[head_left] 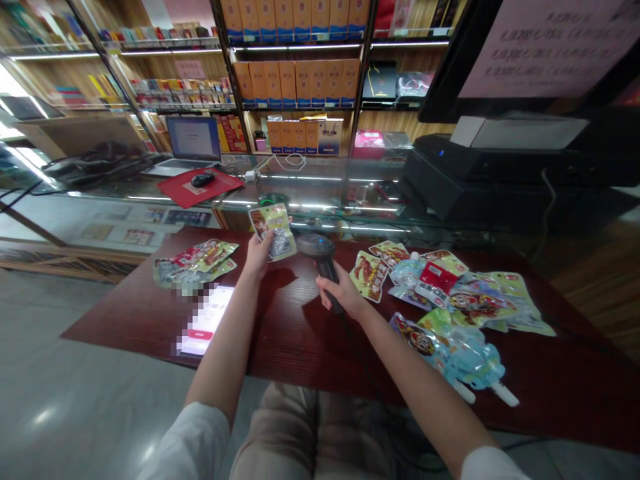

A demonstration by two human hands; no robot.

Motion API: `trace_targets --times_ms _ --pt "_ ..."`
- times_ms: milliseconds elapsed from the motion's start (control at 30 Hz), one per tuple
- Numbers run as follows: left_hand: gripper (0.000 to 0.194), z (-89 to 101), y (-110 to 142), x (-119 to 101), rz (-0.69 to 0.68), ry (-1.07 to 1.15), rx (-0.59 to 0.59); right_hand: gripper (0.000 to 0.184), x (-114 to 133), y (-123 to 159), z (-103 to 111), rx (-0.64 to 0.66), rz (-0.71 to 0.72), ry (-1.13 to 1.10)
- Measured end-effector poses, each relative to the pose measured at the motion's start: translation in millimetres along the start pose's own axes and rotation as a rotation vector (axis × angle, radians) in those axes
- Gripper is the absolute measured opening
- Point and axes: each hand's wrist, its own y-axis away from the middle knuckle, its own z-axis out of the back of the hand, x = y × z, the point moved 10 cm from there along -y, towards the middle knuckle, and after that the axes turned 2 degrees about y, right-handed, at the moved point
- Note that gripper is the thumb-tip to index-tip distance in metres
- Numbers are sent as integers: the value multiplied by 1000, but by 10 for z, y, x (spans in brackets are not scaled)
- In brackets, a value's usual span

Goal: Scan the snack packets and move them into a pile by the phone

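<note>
My left hand (260,253) pinches a yellow-green snack packet (280,237) by its lower left edge, raised above the dark red table (285,333). A black barcode scanner (325,257) stands upright in my right hand (343,290), fingers wrapped round its handle. Its head is close to the packet, with a small gap between them. On the left lies a small pile of similar snack packets (200,260). A larger heap of packets (480,303) spreads over the right side, with light-blue pouches (475,357) bearing white spouts or sticks at its front.
A lit screen (207,323), partly pixelated, lies beside my left forearm. Behind the table runs a glass counter (320,193) with a laptop (193,143) and a mouse (203,179) on a red mat (173,190). A dark monitor and black machine (450,180) stand at right.
</note>
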Motion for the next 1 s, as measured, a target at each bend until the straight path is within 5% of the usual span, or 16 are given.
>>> trace_targets --times_ms 600,1000 --pt "53 -102 5 284 47 91 55 34 -111 115 10 -35 -53 125" --pt "50 -110 2 227 28 47 72 33 -128 121 15 -23 -56 129"
